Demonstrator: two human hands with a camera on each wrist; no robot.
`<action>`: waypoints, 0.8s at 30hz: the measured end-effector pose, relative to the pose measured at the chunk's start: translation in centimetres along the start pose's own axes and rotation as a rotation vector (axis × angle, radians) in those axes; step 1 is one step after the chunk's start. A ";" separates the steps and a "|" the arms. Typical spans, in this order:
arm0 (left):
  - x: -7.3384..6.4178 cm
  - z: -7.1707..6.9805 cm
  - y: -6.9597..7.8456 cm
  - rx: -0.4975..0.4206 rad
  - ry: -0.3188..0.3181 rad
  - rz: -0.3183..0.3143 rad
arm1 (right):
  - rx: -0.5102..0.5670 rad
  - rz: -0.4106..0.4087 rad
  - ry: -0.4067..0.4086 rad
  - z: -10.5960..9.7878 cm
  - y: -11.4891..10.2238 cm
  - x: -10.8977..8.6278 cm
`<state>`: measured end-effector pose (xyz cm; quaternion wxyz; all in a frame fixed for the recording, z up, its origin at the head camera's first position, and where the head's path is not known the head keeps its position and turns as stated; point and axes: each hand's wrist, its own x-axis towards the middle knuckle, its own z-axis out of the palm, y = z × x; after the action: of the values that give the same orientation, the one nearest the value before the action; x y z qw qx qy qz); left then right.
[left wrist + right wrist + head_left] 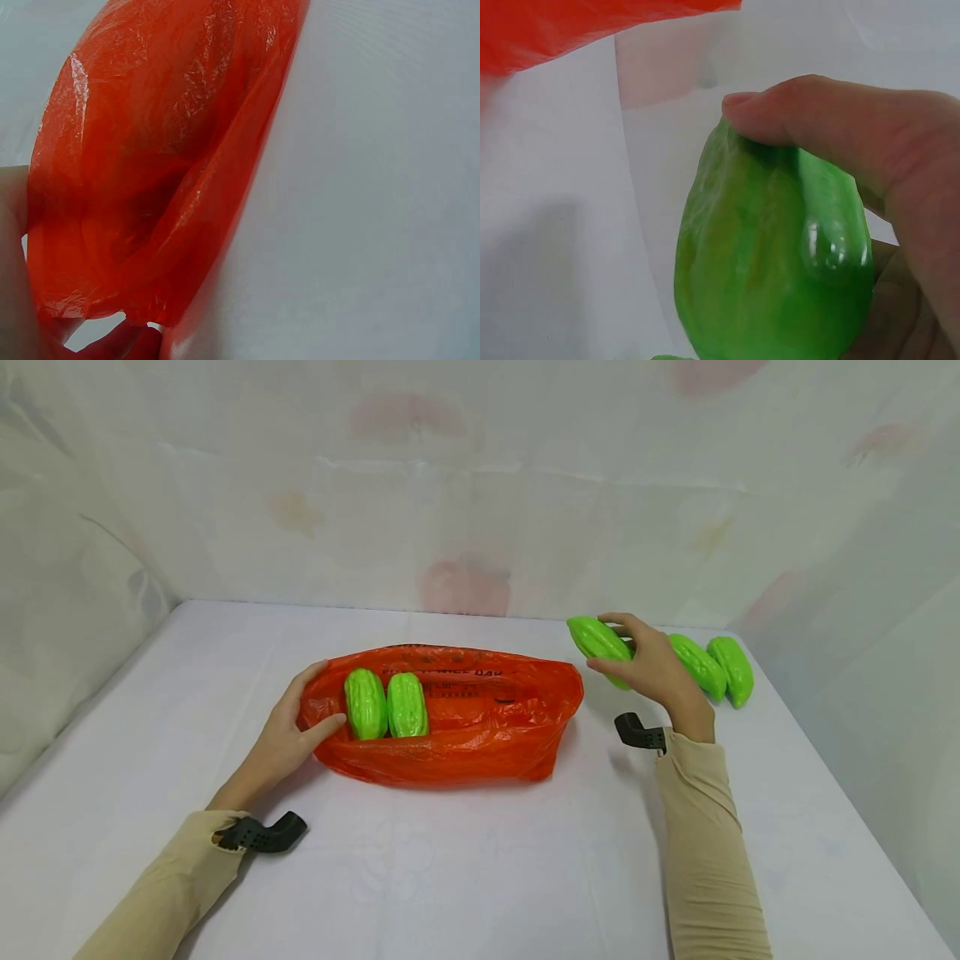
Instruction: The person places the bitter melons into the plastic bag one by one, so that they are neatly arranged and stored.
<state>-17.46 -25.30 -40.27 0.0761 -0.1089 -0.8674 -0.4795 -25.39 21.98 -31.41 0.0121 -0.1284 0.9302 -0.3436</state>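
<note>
A red plastic bag [480,752] lies on its side on the table, mouth wide, with dark print on its inner wall. Two green bitter melons, a left one [366,703] and a right one [407,705], sit side by side in its left part. My left hand [288,731] holds the bag's left edge, thumb at the front rim; the left wrist view shows the bag [150,172] against the fingers. To the bag's right, my right hand [654,662] grips another bitter melon [597,639] above the table, thumb across it in the right wrist view.
Two more bitter melons, one [699,667] and another [731,670], lie at the table's far right, beyond my right hand. A white cloth covers the table [480,877]. Pale patterned sheeting [480,485] rises behind it and at both sides.
</note>
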 end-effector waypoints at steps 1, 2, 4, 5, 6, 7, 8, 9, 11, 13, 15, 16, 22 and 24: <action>0.0 0.0 0.0 0.002 0.000 0.000 | 0.000 -0.002 0.004 0.0 0.0 0.0; 0.0 0.0 0.0 0.004 0.001 0.000 | 0.000 -0.004 0.008 0.0 -0.1 0.0; 0.0 0.0 0.0 0.008 0.002 0.000 | 0.001 -0.010 0.014 0.0 -0.1 0.0; 0.0 0.0 0.0 0.009 0.003 0.000 | 0.002 -0.011 0.019 0.1 -0.2 0.0; 0.0 0.0 0.0 0.010 0.004 0.000 | 0.006 -0.012 0.021 0.1 -0.2 0.0; 0.0 0.0 -0.1 0.012 0.005 0.001 | 0.008 -0.014 0.025 0.1 -0.2 0.0; 0.1 0.0 -0.1 0.013 0.006 0.002 | 0.009 -0.016 0.031 0.1 -0.2 0.0; 0.1 0.0 -0.1 0.014 0.006 0.004 | 0.012 -0.020 0.035 0.0 -0.3 0.0; 0.1 0.0 -0.1 0.015 0.008 0.007 | 0.014 -0.027 0.046 0.0 -0.5 0.0; 0.1 0.0 -0.1 0.018 0.009 0.010 | 0.012 -0.037 0.052 0.0 -0.7 0.0; 0.1 0.0 -0.1 0.019 0.010 0.010 | 0.011 -0.046 0.058 0.0 -1.0 -0.1; 0.1 0.0 -0.1 0.019 0.010 0.009 | 0.010 -0.049 0.060 0.0 -1.2 -0.2; 0.1 0.1 0.0 0.017 0.012 0.006 | 0.034 -0.064 0.062 0.1 -2.1 -0.4; 0.1 0.1 0.0 0.018 0.013 0.006 | 0.041 -0.075 0.067 0.1 -2.3 -0.5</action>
<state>-17.53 -25.22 -40.28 0.0844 -0.1078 -0.8708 -0.4721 -24.40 20.33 -30.08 -0.0293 -0.1515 0.9173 -0.3670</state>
